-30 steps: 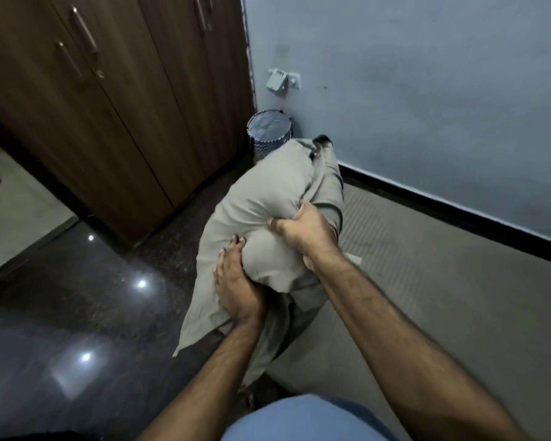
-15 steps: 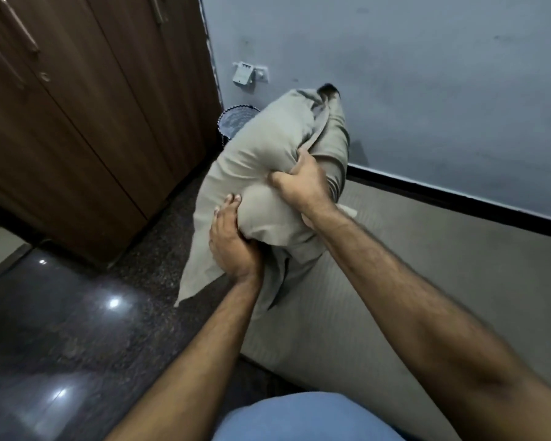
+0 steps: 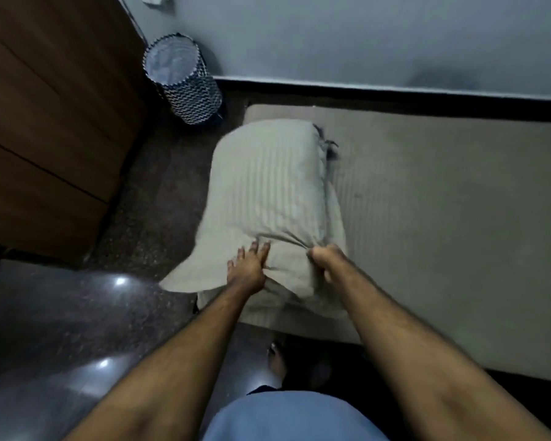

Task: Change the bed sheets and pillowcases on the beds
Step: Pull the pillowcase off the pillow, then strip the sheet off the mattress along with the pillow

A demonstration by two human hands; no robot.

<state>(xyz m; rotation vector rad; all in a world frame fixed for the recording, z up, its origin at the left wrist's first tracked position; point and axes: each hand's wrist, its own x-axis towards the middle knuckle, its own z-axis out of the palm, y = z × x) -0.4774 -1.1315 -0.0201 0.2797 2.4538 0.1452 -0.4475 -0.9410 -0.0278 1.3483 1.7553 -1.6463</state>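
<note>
The right hand (image 3: 323,261) bunches the loose pillowcase (image 3: 287,275) end in a fist. Beside it, the left hand (image 3: 247,268) presses flat, fingers wide. The pillow (image 3: 268,183) lies just past both hands, over the bed (image 3: 442,202) corner. A hard tug could slide it onto the floor (image 3: 147,198).

I see both bare forearms extended forward — left hand (image 3: 248,269) flat, fingers straight and spread; right hand (image 3: 325,261) curled into a tight fist.
</note>
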